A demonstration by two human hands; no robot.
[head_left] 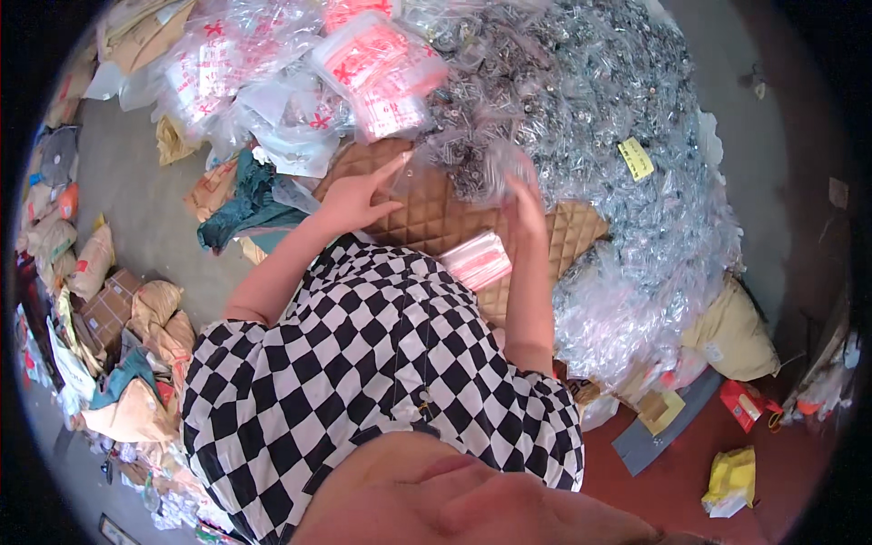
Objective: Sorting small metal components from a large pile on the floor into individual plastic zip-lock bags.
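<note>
My left hand [357, 197] is over the brown quilted cloth [427, 204], its index finger stretched out and its thumb apart. Something clear, perhaps plastic film, shows faintly by its fingertips. On the right, my right hand [525, 207] has its fingers closed at a small clear plastic bag [502, 171], which is smeared by motion; its contents cannot be made out. Just left of my right wrist lies a stack of clear bags with red stripes [479, 262] on the cloth. Against the cloth's far and right edges rises a large heap of clear bags holding small dark metal parts [581, 109].
Packs of red-printed clear bags [377, 68] lie at the far left of the cloth. A yellow note [636, 158] rests on the heap. Sacks and a cardboard box [111, 307] crowd the left floor. A yellow bag [729, 480] lies on red floor at lower right.
</note>
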